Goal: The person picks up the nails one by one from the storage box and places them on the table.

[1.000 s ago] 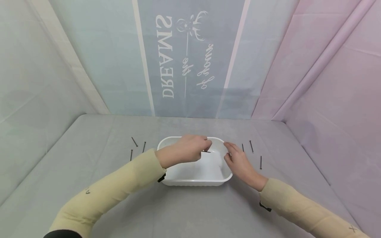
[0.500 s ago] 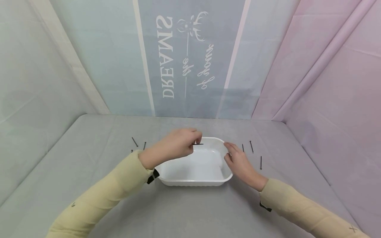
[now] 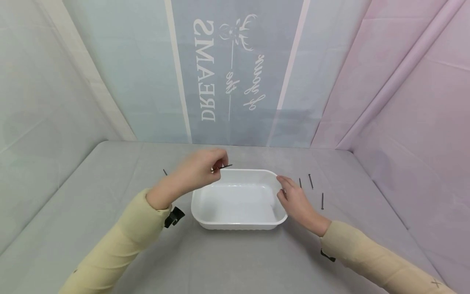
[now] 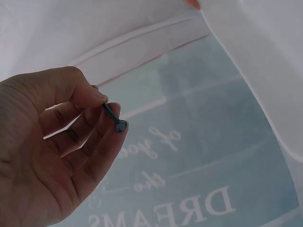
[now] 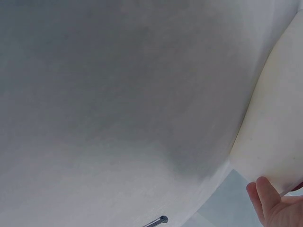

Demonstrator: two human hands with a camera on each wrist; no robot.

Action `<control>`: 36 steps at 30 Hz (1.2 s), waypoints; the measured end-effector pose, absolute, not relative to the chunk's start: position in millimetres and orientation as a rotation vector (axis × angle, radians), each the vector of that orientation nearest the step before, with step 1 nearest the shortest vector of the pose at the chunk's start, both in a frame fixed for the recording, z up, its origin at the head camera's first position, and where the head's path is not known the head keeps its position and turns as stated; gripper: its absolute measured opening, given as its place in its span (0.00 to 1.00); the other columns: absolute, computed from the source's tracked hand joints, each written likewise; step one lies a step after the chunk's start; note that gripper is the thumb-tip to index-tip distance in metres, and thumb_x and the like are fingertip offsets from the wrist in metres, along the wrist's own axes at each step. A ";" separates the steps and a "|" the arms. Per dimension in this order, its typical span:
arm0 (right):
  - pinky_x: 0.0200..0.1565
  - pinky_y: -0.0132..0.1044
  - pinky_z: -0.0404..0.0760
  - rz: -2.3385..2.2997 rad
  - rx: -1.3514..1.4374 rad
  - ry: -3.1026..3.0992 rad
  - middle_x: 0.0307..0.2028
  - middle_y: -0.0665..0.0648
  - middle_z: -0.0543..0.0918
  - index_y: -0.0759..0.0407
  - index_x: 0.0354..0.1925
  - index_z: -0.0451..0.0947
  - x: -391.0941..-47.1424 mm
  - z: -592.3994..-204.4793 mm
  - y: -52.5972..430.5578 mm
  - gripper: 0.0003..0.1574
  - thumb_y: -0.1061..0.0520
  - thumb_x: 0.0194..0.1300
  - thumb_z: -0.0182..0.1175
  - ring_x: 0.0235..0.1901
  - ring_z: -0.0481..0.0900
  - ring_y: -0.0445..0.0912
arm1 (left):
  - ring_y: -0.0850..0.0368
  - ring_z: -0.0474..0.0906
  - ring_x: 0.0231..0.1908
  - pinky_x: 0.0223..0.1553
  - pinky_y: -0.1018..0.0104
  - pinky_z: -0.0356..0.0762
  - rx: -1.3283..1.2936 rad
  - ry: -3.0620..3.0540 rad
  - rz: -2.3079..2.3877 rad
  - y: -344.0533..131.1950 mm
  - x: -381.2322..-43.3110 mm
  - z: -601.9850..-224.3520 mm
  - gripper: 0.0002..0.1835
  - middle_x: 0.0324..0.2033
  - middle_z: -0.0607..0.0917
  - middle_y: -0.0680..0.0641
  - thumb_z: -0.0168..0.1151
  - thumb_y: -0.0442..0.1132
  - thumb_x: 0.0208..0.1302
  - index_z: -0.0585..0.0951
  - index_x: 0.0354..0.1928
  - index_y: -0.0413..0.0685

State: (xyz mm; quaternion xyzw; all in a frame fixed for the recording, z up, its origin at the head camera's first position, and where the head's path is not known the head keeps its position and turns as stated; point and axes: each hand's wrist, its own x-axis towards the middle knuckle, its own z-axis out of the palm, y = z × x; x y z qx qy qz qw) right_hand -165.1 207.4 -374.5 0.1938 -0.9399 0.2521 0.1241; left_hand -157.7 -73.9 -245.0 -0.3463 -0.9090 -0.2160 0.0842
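Observation:
My left hand (image 3: 198,168) pinches a dark screw (image 3: 227,166) between thumb and fingers, above the back left corner of a white tray (image 3: 238,224). In the left wrist view the flared head of that screw (image 4: 121,126) sticks out past the thumb tip. At the tray's right end, my right hand (image 3: 299,207) holds the rim, thumb toward the inside. The right wrist view has its fingers (image 5: 267,194) lying against the outer wall. Nothing shows on the tray's white floor.
Right of the tray several dark screws (image 3: 322,201) lie on the grey cloth (image 3: 235,261). One more screw (image 3: 165,172) shows at the left, partly behind my left wrist. Printed fabric (image 3: 235,81) hangs at the back, with cloth walls at both sides.
Keeping the screw pinched, my left hand has moved from over the tray's middle leftward and back, covering most of the left-hand screws. The right hand and the tray stay put.

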 end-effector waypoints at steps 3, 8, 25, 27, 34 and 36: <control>0.39 0.35 0.79 0.741 0.568 -2.740 0.55 0.70 0.70 0.75 0.57 0.65 -165.1 -375.3 207.9 0.26 0.67 0.59 0.48 0.45 0.77 0.56 | 0.59 0.70 0.26 0.28 0.68 0.70 -0.988 -2.680 -0.725 -85.2 -159.0 -243.8 0.10 0.24 0.76 0.50 0.56 0.23 0.45 0.76 0.30 0.44; 0.38 0.34 0.80 0.746 0.565 -2.743 0.55 0.70 0.70 0.75 0.57 0.65 -164.8 -374.5 208.0 0.27 0.68 0.59 0.48 0.44 0.77 0.56 | 0.57 0.74 0.28 0.30 0.65 0.73 -0.879 -2.646 -0.787 -102.7 -159.6 -242.2 0.09 0.26 0.79 0.48 0.57 0.24 0.46 0.76 0.31 0.42; 0.38 0.34 0.79 0.744 0.577 -2.739 0.54 0.71 0.70 0.75 0.57 0.65 -164.5 -373.6 207.5 0.27 0.68 0.59 0.49 0.45 0.77 0.56 | 0.52 0.76 0.32 0.34 0.59 0.75 -0.517 -2.671 -0.935 -151.9 -160.1 -243.5 0.10 0.29 0.79 0.44 0.54 0.25 0.50 0.76 0.36 0.37; 0.38 0.34 0.79 0.743 0.577 -2.738 0.54 0.71 0.70 0.75 0.57 0.65 -164.6 -373.6 207.5 0.27 0.68 0.59 0.49 0.45 0.77 0.56 | 0.51 0.76 0.33 0.35 0.58 0.74 -0.485 -2.678 -0.943 -156.5 -161.2 -244.6 0.10 0.30 0.79 0.43 0.54 0.25 0.50 0.76 0.37 0.37; 0.36 0.33 0.80 0.749 0.574 -2.740 0.55 0.71 0.70 0.75 0.57 0.65 -164.6 -373.5 207.6 0.26 0.68 0.59 0.48 0.42 0.77 0.54 | 0.50 0.75 0.35 0.36 0.58 0.69 -0.352 -2.723 -0.975 -172.8 -163.2 -247.0 0.10 0.33 0.78 0.42 0.55 0.28 0.54 0.76 0.40 0.38; 0.36 0.34 0.80 0.745 0.574 -2.740 0.55 0.70 0.70 0.75 0.57 0.65 -164.8 -373.8 207.8 0.26 0.68 0.59 0.48 0.42 0.77 0.54 | 0.49 0.75 0.35 0.36 0.58 0.69 -0.324 -2.734 -0.974 -177.5 -163.8 -247.7 0.10 0.33 0.78 0.42 0.55 0.28 0.54 0.75 0.40 0.37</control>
